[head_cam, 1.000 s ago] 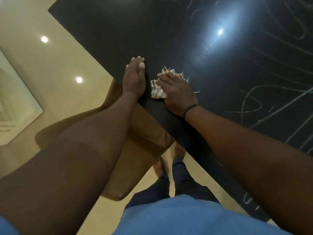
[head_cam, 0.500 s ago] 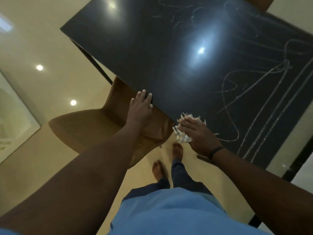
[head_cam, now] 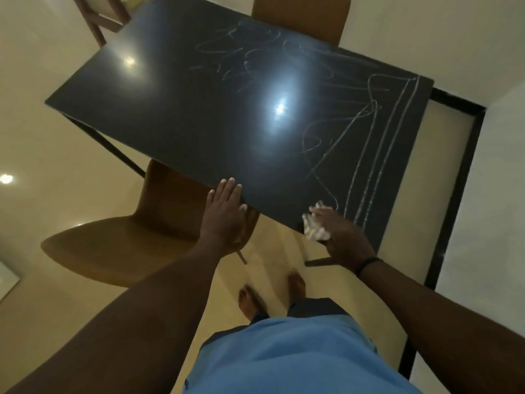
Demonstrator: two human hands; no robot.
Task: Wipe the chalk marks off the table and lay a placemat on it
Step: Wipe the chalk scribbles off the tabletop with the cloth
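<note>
Glossy cream floor tiles (head_cam: 56, 132) run under a dark, shiny table (head_cam: 199, 115), which catches ceiling-light glare near its middle. You stand at its near long edge, bare feet on the tile, blue shirt filling the bottom of the view.

Chalk marks (head_cam: 366, 172): pale scribbles and loops cover the far middle and the right half of the top; several long parallel lines run along the right end toward the near edge. The left part of the top shows no lines.

Your left hand (head_cam: 224, 214) lies flat, fingers straight and together, fingertips on the near edge of the table, holding nothing.

Your right hand (head_cam: 341, 237) is at the near right part of the edge, fingers curled round a crumpled light cloth (head_cam: 315, 228). The cloth sits right at the table edge, just beside the low ends of the parallel lines; the blur hides whether it touches the top. A dark band circles that wrist.

One tan chair (head_cam: 113, 245) is tucked at the near side, just left of your left arm. A second tan chair (head_cam: 301, 15) stands at the far side. A wooden frame (head_cam: 99, 15) shows at the top left corner.
</note>
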